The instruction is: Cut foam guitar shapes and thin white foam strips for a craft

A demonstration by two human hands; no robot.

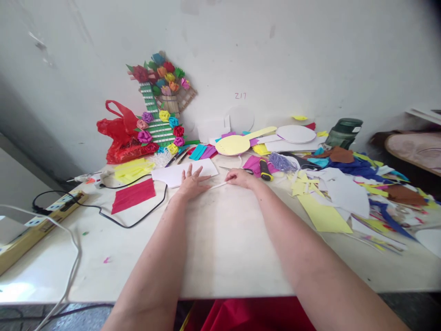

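My left hand (191, 183) lies palm down with its fingers spread. Its fingertips rest on a white sheet of paper (168, 175), and the thumb side is close to the left end of a thin white paper stick (217, 185). Between my two hands the stick lies flat, close to the table surface. My right hand (240, 178) has its fingers closed in a pinch on the stick's right end. Just behind that hand is a pair of scissors (248, 171), partly covered by it. A black and yellow utility knife (265, 170) lies to its right.
Paper scraps (347, 191) pile up on the right, before a green bottle (343, 133). Round paper fans (233, 145) lie at the back. At left are red crepe paper (134, 196), a black cable (131, 226), a power strip (44, 225), a red bag (120, 131) and a flower craft (160, 108).
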